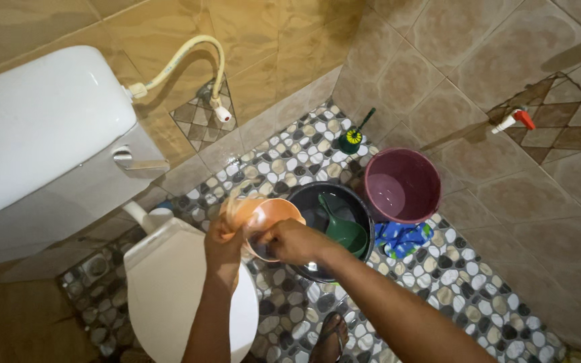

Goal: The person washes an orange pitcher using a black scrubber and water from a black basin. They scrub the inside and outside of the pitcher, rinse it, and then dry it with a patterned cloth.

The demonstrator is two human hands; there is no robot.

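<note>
A small bathroom is seen from above, through a camera worn on the head. Two bare arms reach forward from the bottom of the view. An orange plastic bowl is held tilted, on its side, over the near rim of a black bucket that stands on the pebble-patterned floor. The left hand is closed around the bowl's left edge, which appears blurred. The right hand is pressed into the bowl's open mouth with the fingers curled; whether anything is clutched inside them cannot be told.

Inside the black bucket, a green scoop with a long handle is seen lying against the right side. Just beyond and to the right, touching or nearly touching the black bucket, a maroon bucket is placed against the tiled wall. A blue patterned cloth lies on the floor just in front of the maroon bucket. A green toilet brush stands in the corner.

To the left, a white toilet is seen with its lid closed, and its white cistern above. A pale hose is looped from the cistern to the wall. A red-handled tap is fixed on the right wall. A sandalled foot is visible at the bottom edge.
</note>
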